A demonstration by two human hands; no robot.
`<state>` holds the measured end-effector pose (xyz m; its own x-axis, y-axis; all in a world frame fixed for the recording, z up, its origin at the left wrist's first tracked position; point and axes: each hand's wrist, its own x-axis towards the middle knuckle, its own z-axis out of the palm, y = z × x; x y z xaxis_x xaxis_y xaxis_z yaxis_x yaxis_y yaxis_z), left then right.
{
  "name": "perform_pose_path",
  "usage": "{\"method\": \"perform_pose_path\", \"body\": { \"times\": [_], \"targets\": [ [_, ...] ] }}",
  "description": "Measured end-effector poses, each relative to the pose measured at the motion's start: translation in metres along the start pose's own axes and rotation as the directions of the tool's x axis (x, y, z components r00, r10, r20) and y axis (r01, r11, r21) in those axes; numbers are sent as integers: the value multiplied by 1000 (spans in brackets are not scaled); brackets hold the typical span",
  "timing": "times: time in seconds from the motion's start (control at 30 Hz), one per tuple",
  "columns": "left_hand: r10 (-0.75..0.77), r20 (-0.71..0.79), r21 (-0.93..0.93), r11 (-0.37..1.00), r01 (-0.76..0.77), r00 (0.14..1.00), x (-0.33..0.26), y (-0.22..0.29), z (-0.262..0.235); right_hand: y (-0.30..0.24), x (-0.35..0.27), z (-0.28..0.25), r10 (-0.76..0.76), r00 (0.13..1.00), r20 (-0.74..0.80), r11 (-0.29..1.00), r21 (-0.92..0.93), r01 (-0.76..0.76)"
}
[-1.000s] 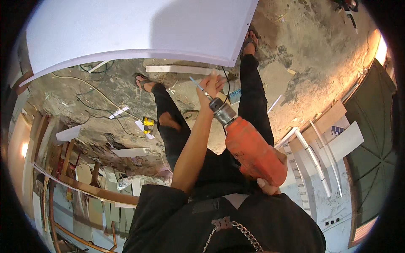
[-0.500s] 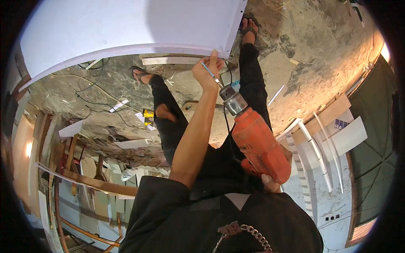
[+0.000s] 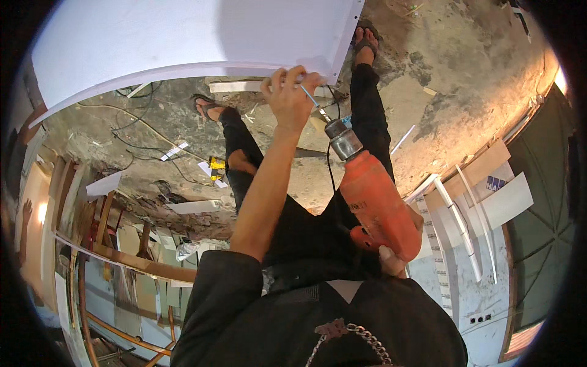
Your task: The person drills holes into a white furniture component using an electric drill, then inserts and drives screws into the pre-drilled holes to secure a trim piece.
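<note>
With my right hand (image 3: pixel 391 262) I grip the rear of an orange power drill (image 3: pixel 379 208); most of the fingers are hidden behind its body. Its dark metal chuck (image 3: pixel 343 139) points up and left, carrying a thin bit with a bluish shaft (image 3: pixel 310 96). My left hand (image 3: pixel 290 98) is open, fingers apart and slightly curled, beside the lower right corner of a large white panel (image 3: pixel 153 43). The bit's tip overlaps the left hand's fingers in the picture; whether they touch I cannot tell.
A yellow-and-black tool (image 3: pixel 216 168) and cables (image 3: pixel 140 122) lie on the stained floor. A pale strip (image 3: pixel 235 87) lies below the panel edge. Boards and strips (image 3: pixel 458 214) lean at right; timber (image 3: pixel 140 263) is stacked at left. Another person's hand (image 3: pixel 26 213) shows far left.
My left hand has come off the panel's corner edge, shifting left with its fingers spreading. The drill has moved slightly right and down. Another person's hand has appeared at far left.
</note>
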<state>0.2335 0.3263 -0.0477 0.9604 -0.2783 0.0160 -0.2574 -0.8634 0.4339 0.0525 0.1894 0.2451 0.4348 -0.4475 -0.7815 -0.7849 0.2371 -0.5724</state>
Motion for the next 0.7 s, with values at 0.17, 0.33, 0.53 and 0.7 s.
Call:
{"method": "perform_pose_path", "body": {
  "times": [0.17, 0.33, 0.53, 0.7],
  "targets": [
    [405, 70, -52, 914, -402, 912, 10, -28, 3, 1, 4, 3, -2, 1000, -11, 1000, 7, 2],
    [560, 147, -161, 827, -539, 816, 26, -50, 7, 2, 8, 6, 3, 1000, -18, 1000, 6, -3],
    [626, 130, -255, 771, -584, 769, 35, -58, 14, 4, 14, 12, 12, 999, -38, 1000, -2, -12],
    [634, 108, -295, 756, -584, 766, 37, -55, 15, 5, 19, 18, 19, 998, -56, 1000, -6, -20]
  ]
}}
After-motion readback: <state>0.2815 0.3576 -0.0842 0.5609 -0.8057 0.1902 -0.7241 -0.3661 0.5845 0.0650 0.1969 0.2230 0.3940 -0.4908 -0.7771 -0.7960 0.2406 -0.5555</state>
